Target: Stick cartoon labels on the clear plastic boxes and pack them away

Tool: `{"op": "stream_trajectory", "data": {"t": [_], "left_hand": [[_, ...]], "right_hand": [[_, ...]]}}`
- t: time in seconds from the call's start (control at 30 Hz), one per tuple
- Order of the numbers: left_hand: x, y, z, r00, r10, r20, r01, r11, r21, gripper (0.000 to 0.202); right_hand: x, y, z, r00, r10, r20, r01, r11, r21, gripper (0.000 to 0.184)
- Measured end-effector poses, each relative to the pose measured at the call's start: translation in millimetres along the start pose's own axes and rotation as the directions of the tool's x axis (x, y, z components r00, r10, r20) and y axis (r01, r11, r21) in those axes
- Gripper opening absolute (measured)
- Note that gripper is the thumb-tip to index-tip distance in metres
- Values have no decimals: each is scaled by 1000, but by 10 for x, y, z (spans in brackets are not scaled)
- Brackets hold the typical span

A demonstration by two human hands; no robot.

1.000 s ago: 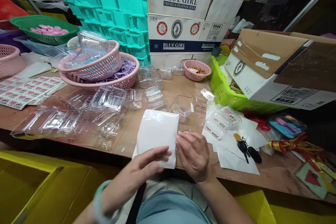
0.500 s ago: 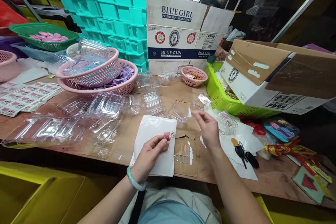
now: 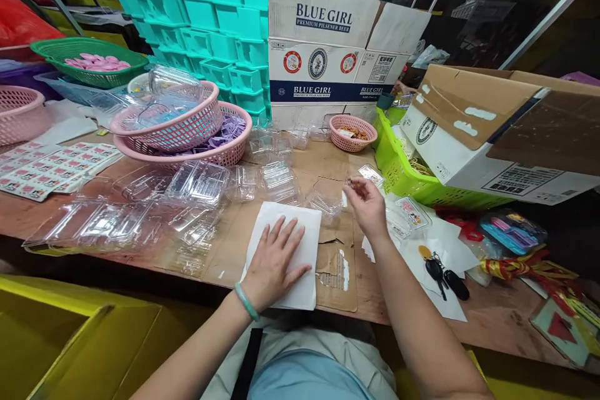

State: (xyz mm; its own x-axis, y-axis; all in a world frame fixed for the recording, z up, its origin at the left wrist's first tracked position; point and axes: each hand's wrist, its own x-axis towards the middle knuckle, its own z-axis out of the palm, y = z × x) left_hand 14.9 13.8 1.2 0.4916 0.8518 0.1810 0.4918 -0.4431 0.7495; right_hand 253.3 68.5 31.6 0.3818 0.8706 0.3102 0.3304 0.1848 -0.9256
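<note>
My left hand [image 3: 275,259] lies flat with fingers spread on a white paper sheet [image 3: 307,230] at the table's front edge. My right hand [image 3: 367,205] hovers further back and right, its fingers pinched on something small that I cannot make out. It is just above a clear plastic box [image 3: 324,199] and close to small clear boxes with printed stickers [image 3: 407,212]. A teal bangle sits on my left wrist.
Clear plastic clamshells [image 3: 140,212] cover the table's left half. Stacked pink baskets [image 3: 182,128], a small pink basket [image 3: 352,131], a lime-green basket [image 3: 400,169], cardboard boxes [image 3: 328,44], sticker sheets [image 3: 51,162] and car keys [image 3: 443,272] surround the working spot.
My left hand, which pinched a small sticker over the sheet, now presses flat on it. My right hand has moved away from the sheet, up and back toward the clear box.
</note>
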Motion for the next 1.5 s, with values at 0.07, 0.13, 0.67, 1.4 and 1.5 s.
{"op": "stream_trajectory", "data": {"t": [0.07, 0.13, 0.67, 1.4, 1.5], "left_hand": [[-89, -81, 94, 994, -11, 110, -14, 974, 224, 66], [-139, -114, 174, 988, -67, 139, 19, 948, 317, 69], [458, 176, -171, 870, -348, 350, 406, 100, -909, 54], [52, 34, -58, 855, -511, 87, 272, 300, -914, 50], [71, 33, -7, 862, -482, 155, 309, 259, -915, 49]], "right_hand": [[103, 139, 47, 999, 4, 37, 5, 972, -235, 57], [148, 222, 111, 992, 42, 118, 7, 921, -388, 67], [-563, -13, 289, 684, -672, 284, 723, 676, -144, 49], [-368, -63, 154, 976, -207, 74, 214, 972, -99, 39], [-631, -363, 263, 941, 28, 336, -95, 978, 186, 21]]}}
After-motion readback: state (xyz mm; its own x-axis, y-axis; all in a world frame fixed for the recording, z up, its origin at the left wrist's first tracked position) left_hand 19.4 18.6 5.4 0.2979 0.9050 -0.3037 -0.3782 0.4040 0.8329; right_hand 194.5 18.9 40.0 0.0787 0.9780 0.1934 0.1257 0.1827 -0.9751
